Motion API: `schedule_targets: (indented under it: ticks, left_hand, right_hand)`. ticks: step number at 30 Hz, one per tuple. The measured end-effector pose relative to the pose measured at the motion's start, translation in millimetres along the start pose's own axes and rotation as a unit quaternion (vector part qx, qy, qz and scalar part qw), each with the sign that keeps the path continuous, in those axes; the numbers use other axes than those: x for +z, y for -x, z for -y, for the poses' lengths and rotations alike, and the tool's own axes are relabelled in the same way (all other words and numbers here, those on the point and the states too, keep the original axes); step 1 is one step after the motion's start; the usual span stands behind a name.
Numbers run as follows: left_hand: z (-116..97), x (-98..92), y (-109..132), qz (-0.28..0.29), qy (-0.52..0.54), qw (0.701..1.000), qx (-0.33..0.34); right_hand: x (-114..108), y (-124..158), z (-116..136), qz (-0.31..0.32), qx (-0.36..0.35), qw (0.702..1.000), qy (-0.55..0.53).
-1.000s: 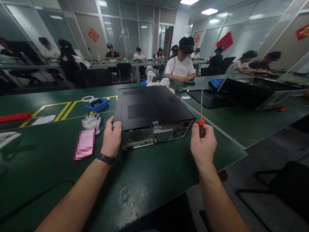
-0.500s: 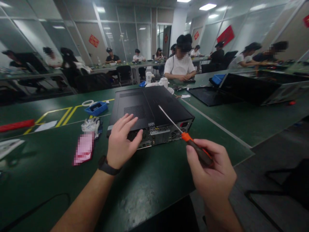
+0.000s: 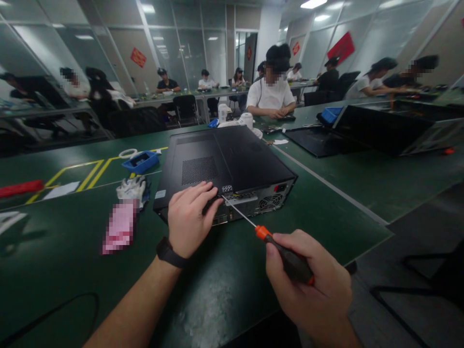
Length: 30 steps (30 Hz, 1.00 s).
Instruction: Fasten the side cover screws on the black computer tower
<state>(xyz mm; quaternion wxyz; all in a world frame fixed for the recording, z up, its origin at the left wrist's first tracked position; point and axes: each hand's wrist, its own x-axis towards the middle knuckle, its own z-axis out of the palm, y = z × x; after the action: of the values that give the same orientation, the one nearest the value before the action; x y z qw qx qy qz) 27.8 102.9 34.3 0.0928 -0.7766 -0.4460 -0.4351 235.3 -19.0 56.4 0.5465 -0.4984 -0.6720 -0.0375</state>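
A black desktop computer case (image 3: 250, 150) lies flat on the green table, its rear panel with vents and ports facing me. My right hand (image 3: 308, 275) is closed around the handle of a screwdriver (image 3: 286, 256) with a dark and orange grip. The shaft points up and left, its tip at the rear top edge of the case. My left hand (image 3: 192, 212), with a black watch on the wrist, is curled over that same edge, fingers above and thumb below. Thumb and index fingertips are close beside the screwdriver tip; any screw there is too small to see.
Left of the case are a blue tray (image 3: 140, 163), a tape roll (image 3: 128, 153), white gloves (image 3: 132, 186) and a pink item (image 3: 120, 227). Another opened computer case (image 3: 384, 128) stands at the right. Across the table a person (image 3: 273, 94) works with both hands.
The screwdriver has moved down and left, from above the top panel to the rear edge. My left hand has moved right, its fingers drawing in near the tip.
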Motion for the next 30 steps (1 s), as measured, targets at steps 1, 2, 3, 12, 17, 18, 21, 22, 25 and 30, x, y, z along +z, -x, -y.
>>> schedule_targets:
  ticks: [1, 2, 3, 12, 17, 18, 21, 22, 25, 30]
  left_hand:
    - [-0.5, -0.3, -0.3, -0.001, -0.002, 1.000, 0.000]
    - [-0.9, -0.4, -0.6, -0.003, -0.005, 1.000, 0.002]
    - [-1.2, -0.5, -0.8, -0.006, -0.009, 1.000, 0.005]
    - [-2.6, -1.1, -1.6, -0.017, -0.041, 0.999, 0.031]
    - [-3.2, -2.0, -1.4, -0.019, -0.043, 0.998, 0.031]
    - [-3.1, -2.0, -1.1, -0.017, -0.043, 0.999, 0.030]
    - [-2.9, -1.7, -0.3, -0.011, -0.041, 0.999, 0.026]
    - [-3.0, -1.7, -0.2, -0.010, -0.042, 0.999, 0.024]
    - [-3.3, -2.1, -0.2, -0.007, -0.043, 0.999, 0.022]
    - [-4.2, -3.3, -0.9, 0.000, -0.045, 0.999, 0.022]
  right_hand:
    - [0.1, -0.4, 0.3, 0.008, -0.005, 1.000, -0.002]
    - [0.1, -1.0, 0.7, 0.015, -0.011, 1.000, -0.002]
    - [0.2, -1.7, 1.0, 0.021, -0.017, 1.000, -0.001]
    - [8.0, -1.7, -0.7, 0.017, -0.031, 0.999, 0.009]
    - [11.3, 0.7, 0.6, 0.015, -0.038, 0.999, 0.022]
    - [11.7, 1.2, 1.5, 0.017, -0.048, 0.998, 0.029]
    - [12.5, 2.6, 4.6, 0.038, -0.079, 0.994, 0.060]
    - [12.6, 2.9, 5.7, 0.046, -0.087, 0.993, 0.071]
    - [12.9, 2.9, 8.3, 0.062, -0.094, 0.990, 0.090]
    - [12.4, 2.1, 11.5, 0.089, -0.074, 0.990, 0.080]
